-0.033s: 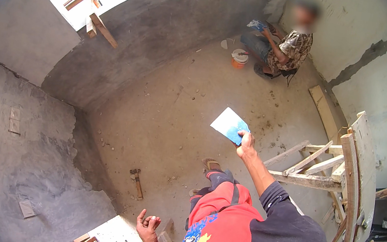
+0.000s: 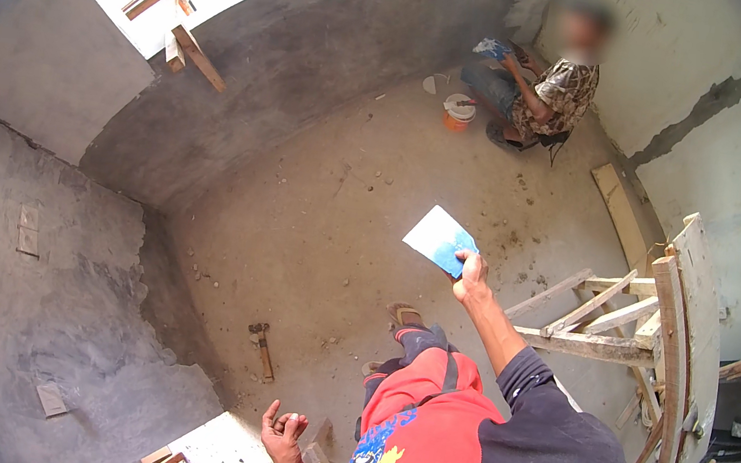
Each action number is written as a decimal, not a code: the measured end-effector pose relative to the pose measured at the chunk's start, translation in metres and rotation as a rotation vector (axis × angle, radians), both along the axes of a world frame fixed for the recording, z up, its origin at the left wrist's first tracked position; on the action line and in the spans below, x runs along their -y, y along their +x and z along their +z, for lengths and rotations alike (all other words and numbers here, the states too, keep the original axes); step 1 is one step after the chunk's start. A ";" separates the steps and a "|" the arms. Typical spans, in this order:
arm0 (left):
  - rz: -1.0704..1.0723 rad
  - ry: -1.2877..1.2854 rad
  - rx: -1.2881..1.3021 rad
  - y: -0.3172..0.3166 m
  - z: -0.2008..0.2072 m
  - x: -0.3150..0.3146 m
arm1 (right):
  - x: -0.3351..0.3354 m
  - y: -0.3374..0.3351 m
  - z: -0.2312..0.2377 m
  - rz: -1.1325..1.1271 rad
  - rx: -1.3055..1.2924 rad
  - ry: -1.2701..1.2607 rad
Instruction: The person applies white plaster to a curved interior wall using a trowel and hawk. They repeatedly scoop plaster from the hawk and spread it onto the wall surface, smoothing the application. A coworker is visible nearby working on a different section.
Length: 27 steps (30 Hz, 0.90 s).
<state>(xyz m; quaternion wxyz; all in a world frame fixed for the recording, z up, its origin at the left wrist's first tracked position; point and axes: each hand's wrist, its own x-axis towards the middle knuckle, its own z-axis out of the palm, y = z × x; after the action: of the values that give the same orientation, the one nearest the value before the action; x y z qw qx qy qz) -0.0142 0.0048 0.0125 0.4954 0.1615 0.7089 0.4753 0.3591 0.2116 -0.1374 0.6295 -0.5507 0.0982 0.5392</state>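
Note:
In my right hand (image 2: pixel 471 277) is a flat, four-sided white-and-blue plate (image 2: pixel 439 239), gripped by its blue end and held out over the floor. Its exact kind I cannot tell. My left hand (image 2: pixel 286 439) is lower and to the left, palm up, with one finger raised and the others loosely curled. Nothing shows in it. Beyond that hand, a wooden-handled hammer (image 2: pixel 262 351) lies on the dusty floor (image 2: pixel 314 223).
Another person (image 2: pixel 548 100) sits at the far right, holding something blue and white, near an orange-and-white bucket (image 2: pixel 457 112). A wooden trestle (image 2: pixel 612 316) stands on my right. A plank (image 2: pixel 622 216) lies along the right wall. Grey plastered walls (image 2: pixel 28 276) enclose the left.

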 end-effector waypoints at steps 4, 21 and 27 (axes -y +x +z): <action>0.002 -0.007 -0.006 0.001 0.000 0.000 | -0.001 -0.001 0.000 0.000 -0.006 0.013; -0.014 0.018 0.013 -0.002 -0.004 0.004 | 0.005 -0.010 -0.001 0.023 0.018 -0.019; 0.003 0.008 0.023 0.002 -0.004 0.007 | 0.015 -0.019 -0.027 0.084 0.143 0.004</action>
<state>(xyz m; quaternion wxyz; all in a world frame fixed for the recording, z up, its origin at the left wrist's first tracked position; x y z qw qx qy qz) -0.0124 -0.0019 0.0081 0.5022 0.1567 0.7016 0.4806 0.3402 0.1970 -0.1646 0.6130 -0.5901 0.0288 0.5246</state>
